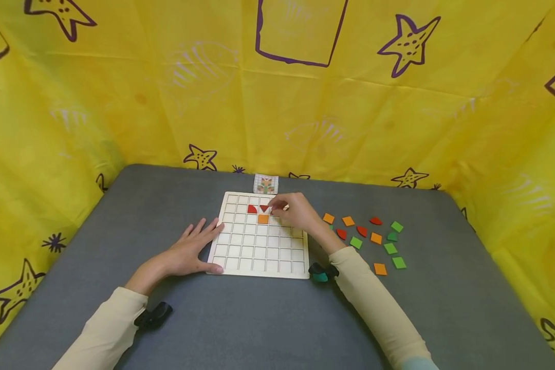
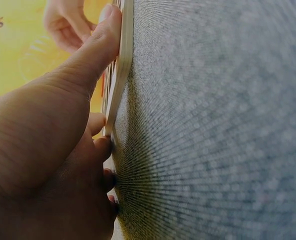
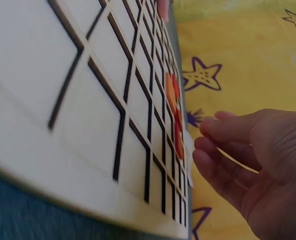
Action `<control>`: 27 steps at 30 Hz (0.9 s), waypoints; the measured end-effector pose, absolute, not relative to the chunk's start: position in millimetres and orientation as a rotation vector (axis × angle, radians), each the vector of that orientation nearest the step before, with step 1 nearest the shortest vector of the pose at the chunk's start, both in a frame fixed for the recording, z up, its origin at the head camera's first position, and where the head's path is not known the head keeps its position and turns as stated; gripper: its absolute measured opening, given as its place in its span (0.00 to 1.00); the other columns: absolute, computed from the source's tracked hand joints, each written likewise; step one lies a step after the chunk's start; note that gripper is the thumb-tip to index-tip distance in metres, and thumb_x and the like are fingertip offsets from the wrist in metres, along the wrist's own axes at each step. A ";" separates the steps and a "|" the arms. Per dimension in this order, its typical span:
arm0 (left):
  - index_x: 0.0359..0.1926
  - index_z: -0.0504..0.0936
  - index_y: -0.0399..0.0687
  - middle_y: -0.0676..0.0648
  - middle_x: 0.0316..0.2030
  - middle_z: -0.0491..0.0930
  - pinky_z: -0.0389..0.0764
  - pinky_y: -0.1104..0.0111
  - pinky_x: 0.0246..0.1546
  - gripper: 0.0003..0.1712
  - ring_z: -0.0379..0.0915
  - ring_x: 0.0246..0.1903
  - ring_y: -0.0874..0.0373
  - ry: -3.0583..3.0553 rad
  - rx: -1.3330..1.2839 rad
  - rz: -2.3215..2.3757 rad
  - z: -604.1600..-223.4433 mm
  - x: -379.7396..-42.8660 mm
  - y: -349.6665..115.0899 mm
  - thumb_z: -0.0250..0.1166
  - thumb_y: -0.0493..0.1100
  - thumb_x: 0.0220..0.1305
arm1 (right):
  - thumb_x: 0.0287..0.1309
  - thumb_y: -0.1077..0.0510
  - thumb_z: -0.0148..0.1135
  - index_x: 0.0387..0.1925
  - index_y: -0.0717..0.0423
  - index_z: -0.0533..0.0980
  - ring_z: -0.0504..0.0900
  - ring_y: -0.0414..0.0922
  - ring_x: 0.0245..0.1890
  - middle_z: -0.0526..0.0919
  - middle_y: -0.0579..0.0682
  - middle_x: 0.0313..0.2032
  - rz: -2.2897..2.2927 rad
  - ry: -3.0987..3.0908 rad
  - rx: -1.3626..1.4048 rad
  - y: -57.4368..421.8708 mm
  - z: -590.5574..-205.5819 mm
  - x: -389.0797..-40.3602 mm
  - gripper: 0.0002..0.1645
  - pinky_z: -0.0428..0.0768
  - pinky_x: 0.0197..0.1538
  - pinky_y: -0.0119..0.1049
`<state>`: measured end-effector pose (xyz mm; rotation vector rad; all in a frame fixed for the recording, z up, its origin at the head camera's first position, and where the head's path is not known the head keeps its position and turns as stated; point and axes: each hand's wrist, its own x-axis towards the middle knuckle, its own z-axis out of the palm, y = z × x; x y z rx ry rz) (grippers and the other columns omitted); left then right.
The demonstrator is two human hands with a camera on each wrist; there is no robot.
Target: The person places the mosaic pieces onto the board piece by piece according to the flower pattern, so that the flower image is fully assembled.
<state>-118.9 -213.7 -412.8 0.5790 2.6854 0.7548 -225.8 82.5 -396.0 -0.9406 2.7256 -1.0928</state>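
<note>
A pale board (image 1: 259, 252) with a grid of square cells lies on the grey table. Along its left edge rests my left hand (image 1: 187, 253), fingers spread; the thumb (image 2: 100, 47) touches the near corner. Set in the upper cells are a red quarter-circle tile (image 1: 252, 209), a red triangle tile (image 1: 264, 208) and an orange square tile (image 1: 263, 219). My right hand (image 1: 296, 210) hovers over the board's upper right, its bent fingers partly covering another red tile. In the right wrist view no tile shows between the fingertips (image 3: 206, 129), which stand apart from the red tiles (image 3: 179, 142).
Loose tiles lie right of the board: orange squares (image 1: 376, 238), red quarter-circles (image 1: 362, 231) and green pieces (image 1: 390, 248). Beyond the board's far edge is a small pattern card (image 1: 265, 184). A teal piece (image 1: 320, 277) lies under the right wrist. Yellow cloth (image 1: 203, 103) surrounds the table.
</note>
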 end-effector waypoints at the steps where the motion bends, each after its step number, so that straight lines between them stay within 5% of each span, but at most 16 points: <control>1: 0.77 0.51 0.43 0.36 0.76 0.43 0.32 0.40 0.69 0.65 0.29 0.74 0.32 2.684 0.576 0.751 -412.9 -119.5 -213.7 0.72 0.67 0.48 | 0.61 0.65 0.65 0.44 0.60 0.84 0.83 0.43 0.38 0.86 0.49 0.35 -1.085 2.739 -0.921 86.2 -394.8 -226.4 0.10 0.81 0.40 0.35; 16: 0.77 0.51 0.43 0.36 0.76 0.43 0.31 0.40 0.69 0.65 0.29 0.74 0.32 2.673 0.563 0.744 -412.3 -121.0 -213.8 0.73 0.67 0.47 | 0.59 0.66 0.66 0.45 0.63 0.83 0.84 0.48 0.37 0.86 0.53 0.36 -1.047 2.825 -0.794 148.3 -389.8 -231.4 0.12 0.82 0.42 0.42; 27: 0.77 0.50 0.42 0.36 0.76 0.43 0.32 0.39 0.69 0.64 0.29 0.73 0.31 2.680 0.572 0.750 -411.1 -119.1 -213.2 0.72 0.67 0.49 | 0.58 0.65 0.68 0.52 0.65 0.80 0.83 0.55 0.45 0.85 0.60 0.47 -0.973 2.798 -0.673 197.1 -387.4 -231.6 0.20 0.81 0.49 0.49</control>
